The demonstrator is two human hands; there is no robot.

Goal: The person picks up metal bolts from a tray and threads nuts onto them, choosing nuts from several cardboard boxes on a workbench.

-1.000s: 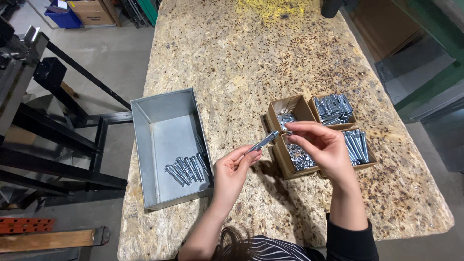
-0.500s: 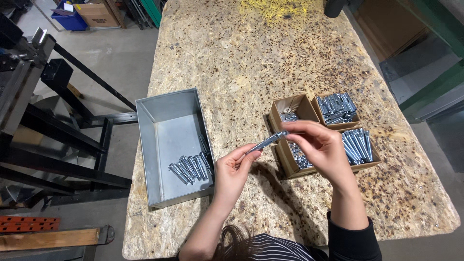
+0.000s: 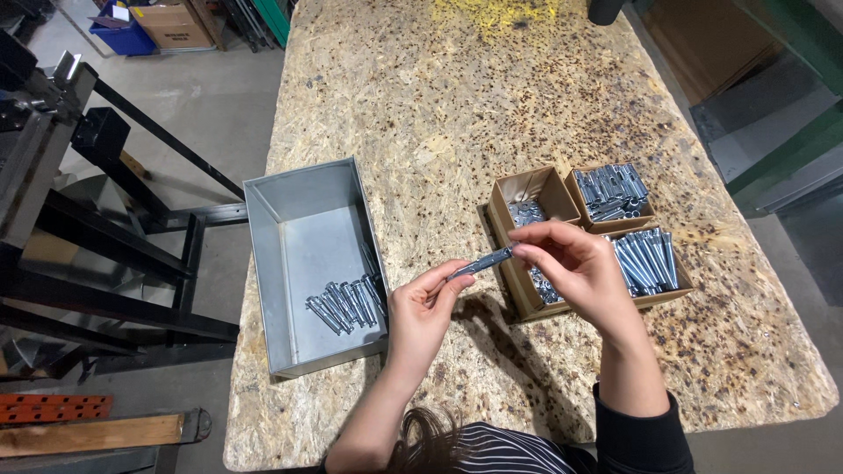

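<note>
Both hands hold one silver bolt (image 3: 481, 262) above the chipboard table (image 3: 492, 105). My left hand (image 3: 423, 312) pinches its lower left end. My right hand (image 3: 575, 268) pinches the upper right end with fingertips. To the left stands a grey metal bin (image 3: 299, 211) with several assembled bolts (image 3: 347, 303) lying in its near corner. Under my right hand is a long cardboard box (image 3: 518, 189) of small silver parts. Two smaller boxes beside it hold silver sleeves (image 3: 610, 191) and long bolts (image 3: 648, 259).
Black metal frames (image 3: 97, 263) stand on the floor left of the table. An orange beam (image 3: 53, 408) and a wooden plank (image 3: 88, 434) lie at lower left. A cardboard carton (image 3: 176, 22) and a blue bin (image 3: 123, 35) sit far back.
The bolt and both hands have stayed over the same spot near the boxes; my fingers have shifted slightly along the bolt. The view has drifted a little.
</note>
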